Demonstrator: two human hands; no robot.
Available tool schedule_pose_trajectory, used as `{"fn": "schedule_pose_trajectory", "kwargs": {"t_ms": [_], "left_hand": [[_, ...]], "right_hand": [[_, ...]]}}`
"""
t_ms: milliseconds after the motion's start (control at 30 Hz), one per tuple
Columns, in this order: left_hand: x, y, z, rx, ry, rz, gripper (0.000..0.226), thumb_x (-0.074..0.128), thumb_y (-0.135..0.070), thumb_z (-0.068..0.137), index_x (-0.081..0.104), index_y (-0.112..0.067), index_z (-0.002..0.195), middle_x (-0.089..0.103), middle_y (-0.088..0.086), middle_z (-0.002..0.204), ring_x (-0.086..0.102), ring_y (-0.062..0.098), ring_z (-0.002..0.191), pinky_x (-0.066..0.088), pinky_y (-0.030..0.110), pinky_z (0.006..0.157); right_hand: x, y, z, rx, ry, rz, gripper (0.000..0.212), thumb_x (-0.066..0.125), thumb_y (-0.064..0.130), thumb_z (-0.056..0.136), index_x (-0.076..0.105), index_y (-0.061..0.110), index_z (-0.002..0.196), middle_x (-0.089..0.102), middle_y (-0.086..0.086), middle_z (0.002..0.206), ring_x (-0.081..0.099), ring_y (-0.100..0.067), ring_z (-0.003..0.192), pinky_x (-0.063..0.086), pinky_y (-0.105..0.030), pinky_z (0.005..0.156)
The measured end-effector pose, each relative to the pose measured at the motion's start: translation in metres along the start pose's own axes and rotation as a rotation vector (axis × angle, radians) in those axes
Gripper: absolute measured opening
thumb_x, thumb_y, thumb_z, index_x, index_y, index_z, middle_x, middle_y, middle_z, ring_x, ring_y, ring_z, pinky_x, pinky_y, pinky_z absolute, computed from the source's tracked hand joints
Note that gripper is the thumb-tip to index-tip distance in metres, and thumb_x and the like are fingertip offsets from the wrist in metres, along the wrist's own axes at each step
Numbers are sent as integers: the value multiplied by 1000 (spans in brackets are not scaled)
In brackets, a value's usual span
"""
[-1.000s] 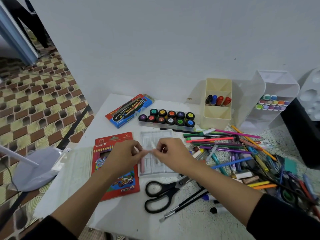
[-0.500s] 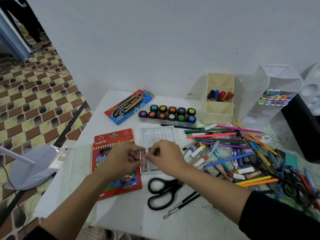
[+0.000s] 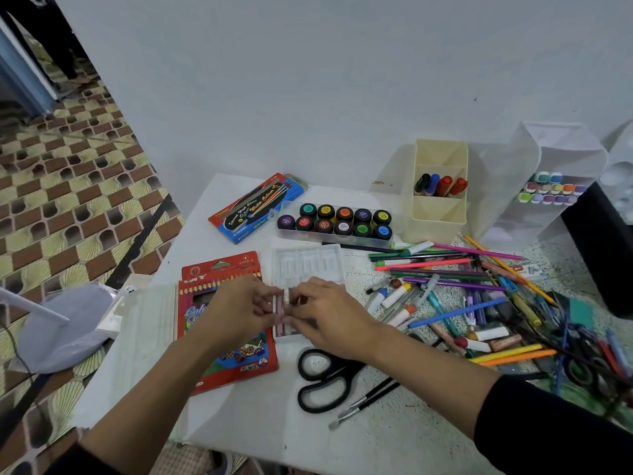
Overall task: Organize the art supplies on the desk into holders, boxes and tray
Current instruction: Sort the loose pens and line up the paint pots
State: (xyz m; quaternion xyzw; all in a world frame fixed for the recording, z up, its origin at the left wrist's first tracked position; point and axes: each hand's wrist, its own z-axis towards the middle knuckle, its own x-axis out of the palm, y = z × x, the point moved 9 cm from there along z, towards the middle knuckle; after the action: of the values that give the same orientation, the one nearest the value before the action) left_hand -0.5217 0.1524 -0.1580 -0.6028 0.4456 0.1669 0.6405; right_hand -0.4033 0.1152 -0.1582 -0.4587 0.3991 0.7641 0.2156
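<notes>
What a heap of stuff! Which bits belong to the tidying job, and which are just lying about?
Job: left hand and right hand, pinching the pink stick in the clear tray; loose pens; beige holder; scissors; brushes.
Lying about: grey lamp base; black box.

On the desk point(image 3: 260, 423), the pencil box point(image 3: 226, 337) lies near the left edge, with the ridged tray point(image 3: 306, 265) just right of it. The left hand point(image 3: 239, 306) and right hand point(image 3: 330, 318) meet over the tray's near end, where short sticks point(image 3: 281, 311) seem to lie in it. Scissors point(image 3: 342, 373) and brushes point(image 3: 370, 401) lie towards the front edge. Along the back edge, left to right: watercolour box point(image 3: 255, 209), paint-pot case point(image 3: 337, 221), divided holder point(image 3: 440, 214) with markers point(image 3: 442, 185) in its middle compartment, marker rack point(image 3: 548, 159). A heap of pens point(image 3: 455, 286) fills the right side.
</notes>
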Motion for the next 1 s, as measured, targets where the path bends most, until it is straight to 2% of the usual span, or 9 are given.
{"fn": "schedule_pose_trajectory", "kwargs": {"t_ms": [100,267,367,433,533,667,733,900,1000], "left_hand": [[0,6,0,-29,-1,-9,48,87,-18,76,73,-18,122,66,-11,88,65,1,74,49,6,66],[0,9,1,-45,11,-29,44,91,-24,71,77,-19,113,70,-10,79,65,-6,72,51,9,63],[-3,5,0,-52,16,-31,41,92,-22,70,77,-20,108,70,-9,77,64,-4,69,49,9,61],[-3,1,0,-34,13,-19,35,91,-16,72,76,-20,104,70,-8,78,64,-2,69,50,10,61],[-1,-16,1,36,0,-5,24,80,-10,81,74,-20,101,69,-9,83,64,2,74,50,10,63],[10,-58,9,215,-53,15,8,72,-25,91,74,-22,98,66,-9,85,62,6,74,45,12,64],[25,-82,17,296,-44,33,13,68,-34,94,74,-23,97,64,-9,88,58,5,78,47,22,72],[75,-124,38,383,17,210,27,59,-49,96,73,-26,97,62,-6,94,53,15,96,45,32,86],[87,-131,44,345,14,364,27,57,-51,93,72,-28,94,66,-6,94,55,19,97,47,34,86]], "right_hand": [[5,0,-2,-13,51,-56,34,52,37,99,78,16,99,60,-2,107,53,-24,98,48,-42,77],[-1,-4,7,47,138,48,30,60,32,97,78,13,82,61,-1,96,54,-21,89,49,-41,74],[-11,-8,7,56,163,158,23,62,30,98,80,16,98,68,2,102,58,-11,88,52,-38,78],[-25,-17,1,99,109,266,20,64,25,98,78,14,109,71,3,107,62,-5,89,54,-29,82],[-57,-42,-12,229,-78,380,16,67,18,96,78,13,105,72,4,100,66,-6,89,54,-21,80],[-91,-68,-34,337,-181,227,12,65,16,95,77,16,98,71,8,90,63,-6,81,47,-15,71],[-105,-76,-46,359,-184,105,13,63,18,95,76,17,95,69,8,88,61,-5,78,49,-22,71],[-123,-94,-78,412,-33,-91,10,64,22,89,73,19,84,64,5,80,56,-12,76,49,-36,67],[-112,-96,-86,356,91,-166,16,64,29,90,75,22,99,64,5,95,53,-15,93,45,-36,78]]}}
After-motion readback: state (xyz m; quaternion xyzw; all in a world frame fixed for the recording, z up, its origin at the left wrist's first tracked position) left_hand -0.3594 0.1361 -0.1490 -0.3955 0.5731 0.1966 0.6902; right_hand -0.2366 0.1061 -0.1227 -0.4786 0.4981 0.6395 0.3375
